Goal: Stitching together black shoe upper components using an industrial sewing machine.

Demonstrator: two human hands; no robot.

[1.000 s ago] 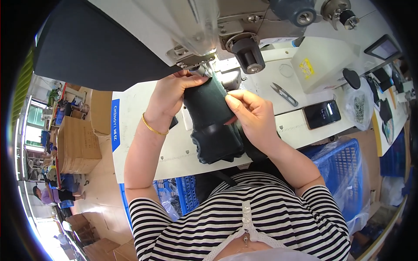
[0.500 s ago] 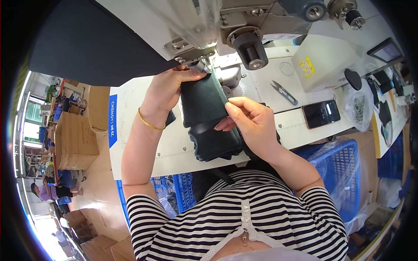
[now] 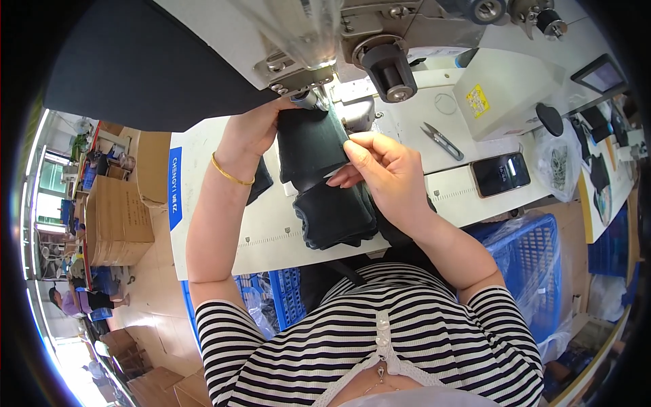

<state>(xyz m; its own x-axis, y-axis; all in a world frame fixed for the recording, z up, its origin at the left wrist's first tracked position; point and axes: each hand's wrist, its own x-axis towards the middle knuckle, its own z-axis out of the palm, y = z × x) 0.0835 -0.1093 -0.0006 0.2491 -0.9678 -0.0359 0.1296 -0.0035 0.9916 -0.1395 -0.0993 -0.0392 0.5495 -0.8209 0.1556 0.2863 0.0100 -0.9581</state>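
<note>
A black fabric piece lies under the presser foot of a sewing machine, its far edge at the needle area. My left hand, with a gold bangle on the wrist, is closed on its far left edge; the fingertips are mostly hidden by the machine head and the cloth. With thumb and fingers pinched together, my right hand grips the near right edge and lifts it slightly. Beneath and nearer to me sits a stack of black fabric pieces with wavy edges, at the table's front edge.
Thread snips and a phone lie on the white table to the right. A dark cylindrical knob juts from the machine. Blue baskets stand below the table. Cartons and another person are at the left.
The upper fabric piece has shifted slightly away and to the left under the machine. My right hand moved with it, and my left thumb has slipped farther behind the presser foot.
</note>
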